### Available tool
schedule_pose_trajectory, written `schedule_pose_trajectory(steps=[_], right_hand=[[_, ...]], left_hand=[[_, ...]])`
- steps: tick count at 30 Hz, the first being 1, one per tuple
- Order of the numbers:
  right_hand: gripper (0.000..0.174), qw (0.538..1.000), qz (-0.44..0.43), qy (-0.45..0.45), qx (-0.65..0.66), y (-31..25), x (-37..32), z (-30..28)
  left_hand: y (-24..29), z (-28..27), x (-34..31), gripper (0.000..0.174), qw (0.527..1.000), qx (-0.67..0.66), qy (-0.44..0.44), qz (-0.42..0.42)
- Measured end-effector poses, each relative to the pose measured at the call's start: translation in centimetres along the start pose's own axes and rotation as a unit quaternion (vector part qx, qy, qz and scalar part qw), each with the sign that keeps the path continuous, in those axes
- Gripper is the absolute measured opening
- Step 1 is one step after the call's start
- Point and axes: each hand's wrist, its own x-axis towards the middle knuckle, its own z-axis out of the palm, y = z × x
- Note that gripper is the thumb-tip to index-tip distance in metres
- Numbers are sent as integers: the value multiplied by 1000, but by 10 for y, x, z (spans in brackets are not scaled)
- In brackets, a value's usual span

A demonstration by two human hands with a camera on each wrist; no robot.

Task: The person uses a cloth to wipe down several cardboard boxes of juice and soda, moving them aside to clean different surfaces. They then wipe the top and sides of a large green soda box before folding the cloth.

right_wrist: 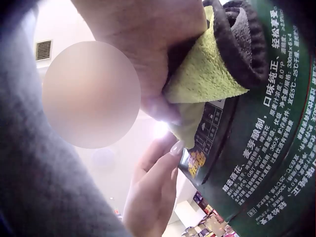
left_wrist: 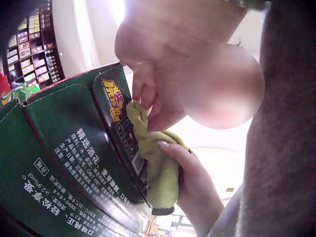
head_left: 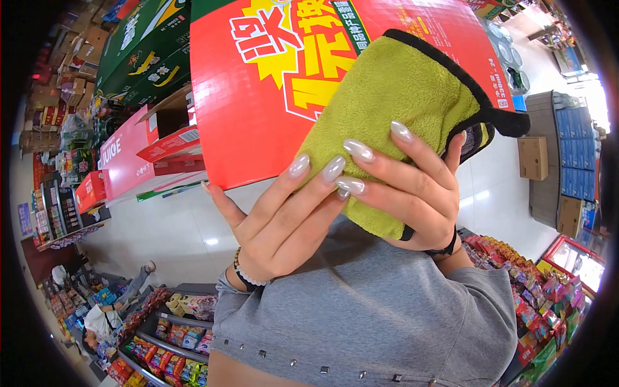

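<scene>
A yellow-green cloth (head_left: pixel 387 97) with black edging lies folded over in both hands, in front of a red and green carton (head_left: pixel 242 138). My right hand (head_left: pixel 416 190) grips it, fingers across its near face. The fingers of my left hand (head_left: pixel 277 226) pinch its lower left edge, close to the right fingertips. In the left wrist view the cloth (left_wrist: pixel 160 173) hangs beside the carton's green side (left_wrist: pixel 74 163). The right wrist view shows a rolled end of the cloth (right_wrist: pixel 207 69) with a grey inner side. My thumbs are mostly hidden in the head view.
Green cartons (head_left: pixel 145 55) and a pink juice carton (head_left: pixel 126 155) stand at the left. Snack shelves (head_left: pixel 171 345) are at the lower left, with more snack packets (head_left: pixel 535 290) at the right. A brown box (head_left: pixel 533 158) and blue packs (head_left: pixel 578 155) stand beyond the pale floor.
</scene>
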Motion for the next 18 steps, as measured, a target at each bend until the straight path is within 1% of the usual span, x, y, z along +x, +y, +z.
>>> schedule_pose_trajectory(steps=[10,12,18], right_hand=[[25,1000,-13,-2,-12,2,0,-1],[20,997,-50,-12,-51,5,-1,-2],[19,998,-44,-13,-46,4,-1,-2]], left_hand=[[1,2,0,6,1000,3,9,-7],[1,3,0,4,1000,0,18,-11],[1,3,1,4,1000,-8,24,-15]])
